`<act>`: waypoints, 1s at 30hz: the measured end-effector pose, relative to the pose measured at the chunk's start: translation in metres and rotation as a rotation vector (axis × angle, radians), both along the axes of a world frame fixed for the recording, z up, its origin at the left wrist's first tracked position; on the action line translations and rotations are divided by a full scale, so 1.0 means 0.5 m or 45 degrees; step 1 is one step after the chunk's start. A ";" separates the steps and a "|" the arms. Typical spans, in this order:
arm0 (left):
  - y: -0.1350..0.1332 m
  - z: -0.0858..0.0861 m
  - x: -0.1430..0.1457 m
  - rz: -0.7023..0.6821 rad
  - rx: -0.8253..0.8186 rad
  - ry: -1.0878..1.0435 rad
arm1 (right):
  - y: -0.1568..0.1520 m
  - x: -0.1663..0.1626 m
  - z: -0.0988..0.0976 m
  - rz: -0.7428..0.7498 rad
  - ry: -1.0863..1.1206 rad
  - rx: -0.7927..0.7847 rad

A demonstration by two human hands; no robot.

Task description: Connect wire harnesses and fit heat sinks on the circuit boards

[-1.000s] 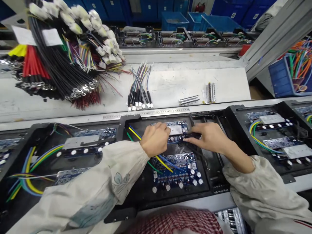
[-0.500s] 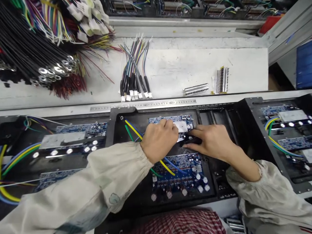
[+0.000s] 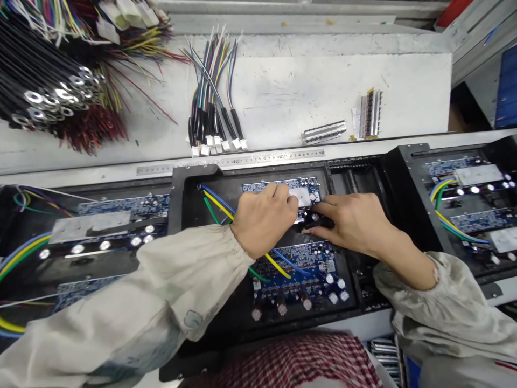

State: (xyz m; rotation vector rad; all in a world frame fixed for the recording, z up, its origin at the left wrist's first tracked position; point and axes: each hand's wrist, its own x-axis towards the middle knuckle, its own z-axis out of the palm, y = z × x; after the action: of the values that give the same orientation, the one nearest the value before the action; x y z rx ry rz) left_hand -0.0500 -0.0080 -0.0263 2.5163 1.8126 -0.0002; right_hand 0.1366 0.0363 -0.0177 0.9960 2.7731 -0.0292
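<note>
My left hand is closed, knuckles up, over the upper blue circuit board in the middle black housing. What its curled fingers hold, if anything, is hidden beneath them. A pale flat plate on that board shows just beyond its knuckles. At the board's right end, my right hand has thumb and fingers closed around a small black part, partly covered. Yellow, blue and green wires pass under my left wrist to the lower circuit board, which bears several round capacitors.
Similar housings with boards stand at left and right. On the white bench behind lie cables with white connectors, metal strips and a large bundle of black cables. A steel ruler runs along the housing's back edge.
The view has shifted, so the bench and housings appear higher in the picture. Both hands stay at the upper board in nearly the same pose.
</note>
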 end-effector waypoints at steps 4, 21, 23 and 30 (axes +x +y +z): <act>0.001 -0.004 -0.003 -0.006 -0.002 -0.005 | -0.003 0.040 0.081 0.054 0.270 0.175; 0.014 -0.033 -0.036 -0.004 -0.002 -0.210 | 0.149 -0.063 -0.021 0.469 0.077 -0.305; 0.020 -0.040 -0.037 -0.016 0.000 -0.228 | 0.157 -0.058 -0.022 0.488 0.061 -0.339; 0.034 -0.042 -0.013 -0.017 -0.043 -0.274 | 0.169 -0.032 -0.025 0.433 0.119 -0.439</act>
State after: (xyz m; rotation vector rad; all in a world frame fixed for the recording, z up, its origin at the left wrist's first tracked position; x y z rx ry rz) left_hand -0.0565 0.0093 -0.0475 2.3990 1.6981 0.2284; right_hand 0.1204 0.1207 -0.0304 0.4451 2.8439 -0.4960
